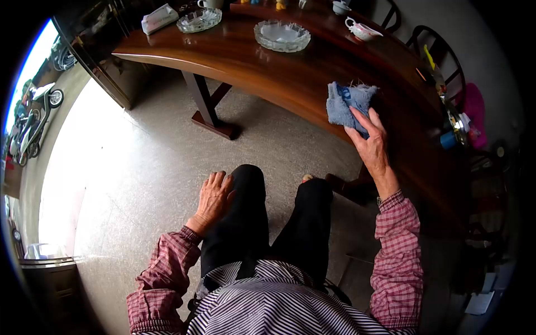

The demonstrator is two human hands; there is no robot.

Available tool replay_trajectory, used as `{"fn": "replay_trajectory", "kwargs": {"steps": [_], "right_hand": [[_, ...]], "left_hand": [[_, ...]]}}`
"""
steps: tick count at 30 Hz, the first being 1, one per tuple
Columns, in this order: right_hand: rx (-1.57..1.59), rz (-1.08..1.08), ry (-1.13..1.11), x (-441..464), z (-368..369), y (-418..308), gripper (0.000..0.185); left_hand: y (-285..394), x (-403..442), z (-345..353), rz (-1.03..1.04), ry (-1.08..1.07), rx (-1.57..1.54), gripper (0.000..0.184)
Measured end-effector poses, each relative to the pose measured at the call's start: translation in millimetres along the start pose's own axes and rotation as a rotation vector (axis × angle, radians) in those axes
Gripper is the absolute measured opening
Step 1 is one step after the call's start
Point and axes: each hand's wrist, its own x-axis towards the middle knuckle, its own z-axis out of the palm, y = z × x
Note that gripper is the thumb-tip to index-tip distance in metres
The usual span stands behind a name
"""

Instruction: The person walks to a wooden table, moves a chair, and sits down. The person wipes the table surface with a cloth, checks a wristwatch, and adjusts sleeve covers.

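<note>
A folded blue-grey cloth point(341, 106) lies at the near edge of the dark, polished wooden table point(240, 58). My right hand point(369, 139) holds the cloth from its near side, fingertips and thumb pressed on it. Resting by my left thigh, my left hand point(214, 195) is empty, palm down, with its fingers slightly apart. To the left of the cloth on the tabletop stands a round clear glass dish point(282, 37). A second glass dish point(199, 20) is farther left, beside a white packet point(159, 19).
A white gravy-boat-like cup point(363, 30) and a small lidded white pot point(341, 7) stand at the table's far side. Dark chairs point(446, 47) are beyond it. A table leg point(200, 100) reaches the floor. A blue item point(448, 139) sits at the right.
</note>
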Motion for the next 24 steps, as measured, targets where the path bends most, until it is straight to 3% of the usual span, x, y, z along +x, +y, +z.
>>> {"fn": "replay_trajectory", "kwargs": {"steps": [10,12,13,15,17,20,24], "right_hand": [[0.024,-0.113,-0.015,24.9,30.1,-21.8,0.034],[0.019,-0.099,-0.007,38.5,36.4,-20.4,0.034],[0.016,-0.073,-0.002,33.3,38.8,-15.2,0.034],[-0.026,-0.164,0.045,38.5,40.3,-4.8,0.033],[0.105,-0.019,0.054,47.6,37.9,-0.8,0.032],[0.07,-0.004,0.178,53.6,46.2,14.8,0.03],[0.035,-0.124,0.208,49.0,49.2,12.1,0.031]], "left_hand": [[29.2,8.1,-14.9,0.096,-0.066,-0.114,0.036],[37.4,18.6,-33.8,0.143,0.089,-0.185,0.032],[47.6,18.3,-42.7,0.148,0.069,-0.194,0.032],[71.2,24.5,-80.5,0.255,0.088,-0.409,0.019],[106.4,24.0,-134.0,0.405,0.17,-0.805,0.01],[137.6,15.1,-182.4,0.697,0.252,-1.212,0.012],[158.2,17.7,-199.4,0.716,0.153,-1.428,0.012]]}}
